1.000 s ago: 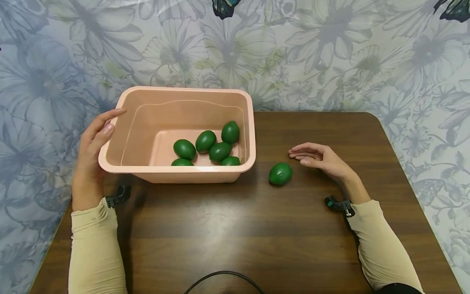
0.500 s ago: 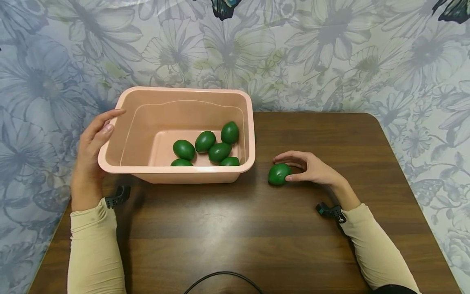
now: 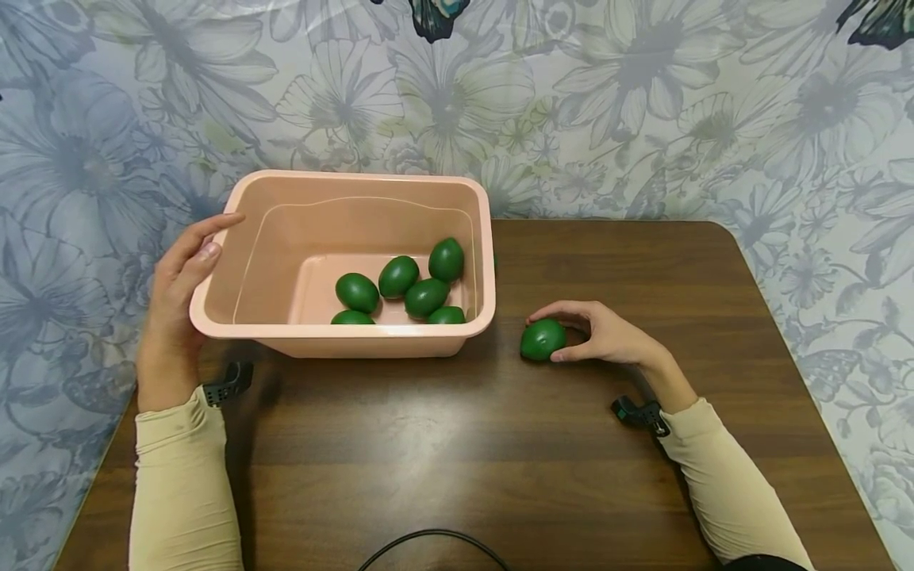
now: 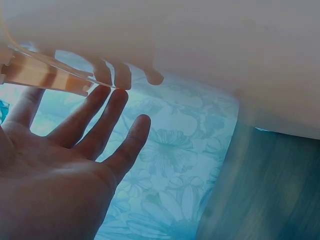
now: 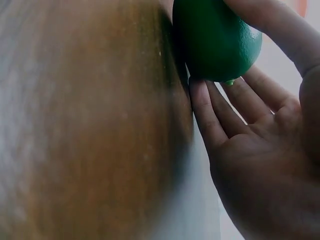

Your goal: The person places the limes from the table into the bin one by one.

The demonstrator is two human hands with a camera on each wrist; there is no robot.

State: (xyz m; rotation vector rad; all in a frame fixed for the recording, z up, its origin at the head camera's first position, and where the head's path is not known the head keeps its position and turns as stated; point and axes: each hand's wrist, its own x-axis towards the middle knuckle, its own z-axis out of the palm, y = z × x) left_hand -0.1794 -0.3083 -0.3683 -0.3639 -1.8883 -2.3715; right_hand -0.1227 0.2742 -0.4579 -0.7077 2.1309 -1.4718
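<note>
A pink plastic tub (image 3: 371, 218) holds several green egg-shaped fruits (image 3: 398, 277). At the tub's left side is my left hand (image 3: 182, 289), its index fingertip over the rim and its thumb against the edge. The left wrist view shows the other fingers of this left hand (image 4: 65, 160) fairly straight, with fingertips at the tub's underside edge. Right of the tub, a single glossy green fruit (image 3: 542, 340) lies on the table, and my right hand (image 3: 607, 333) holds it between thumb and fingers. A pale stem nub shows on the fruit (image 5: 217, 45) in the right wrist view.
The brown wooden table (image 3: 428, 444) carries the tub on its left half. A black cable (image 3: 435, 531) loops at the front edge. Behind the table hangs a flower-patterned wall covering (image 3: 607, 103). A dark wrist band (image 3: 643, 415) sits on the right forearm.
My right hand has moved left and slightly forward to the loose fruit, and its thumb and fingers have come round it. The left hand and the tub have stayed in place.
</note>
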